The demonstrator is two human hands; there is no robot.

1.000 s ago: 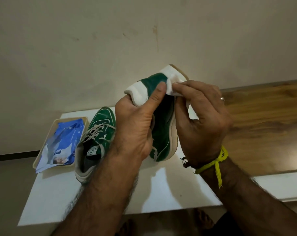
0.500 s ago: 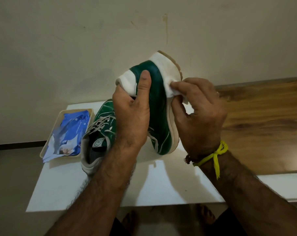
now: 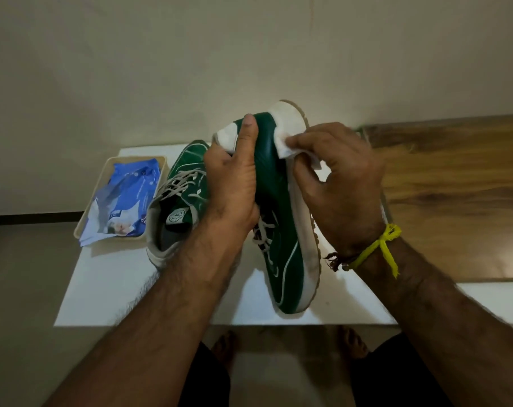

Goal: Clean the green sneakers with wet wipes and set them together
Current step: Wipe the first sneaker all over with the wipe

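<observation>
Above the white table [image 3: 108, 301], in the head view, the left hand [image 3: 234, 183] grips one green sneaker [image 3: 278, 218] at its heel end, with the thumb laid straight along the green side and the other fingers hidden behind the shoe. The sneaker is held up on its side, its toe pointing down toward the near edge of the table. The right hand [image 3: 343, 186] pinches a white wet wipe [image 3: 290, 148] with curled fingers and presses it on the white heel part near the sole. A yellow thread [image 3: 381, 245] is tied around the right wrist. The second green sneaker [image 3: 179, 198] stands on the table just left of the held one. Beside it, further left, a beige tray [image 3: 82, 227] holds a blue wipes pack [image 3: 126, 198].
</observation>
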